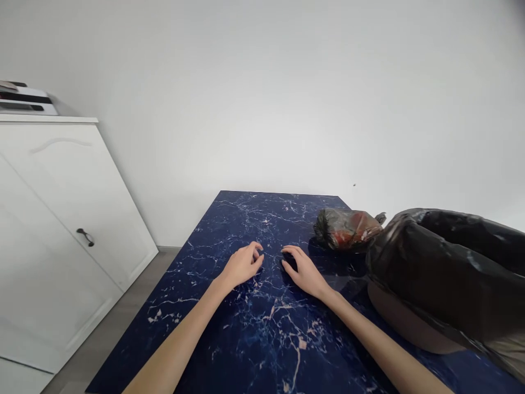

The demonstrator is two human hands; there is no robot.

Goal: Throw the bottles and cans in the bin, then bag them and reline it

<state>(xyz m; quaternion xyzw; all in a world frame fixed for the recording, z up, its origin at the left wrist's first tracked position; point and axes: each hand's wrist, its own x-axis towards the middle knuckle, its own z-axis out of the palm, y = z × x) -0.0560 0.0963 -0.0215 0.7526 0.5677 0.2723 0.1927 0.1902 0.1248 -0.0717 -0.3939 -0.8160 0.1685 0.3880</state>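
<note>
My left hand (245, 263) rests on the dark blue, white-veined tabletop (270, 323), its fingers loosely curved and apart from the thumb. Facing it across a short gap, my right hand (302, 269) lies on the same surface with thumb and fingers apart. Neither hand holds anything. Beyond my right hand, to its right, lies a knotted see-through dark plastic bag (348, 227) with something reddish inside; its contents are too blurred to name.
A bin lined with a black bag (443, 273) stands on the table's right side, close to my right forearm. A white cabinet (53, 219) is on the left, with a white-and-black device (27, 101) on top. Behind the table rises a white wall (262, 98).
</note>
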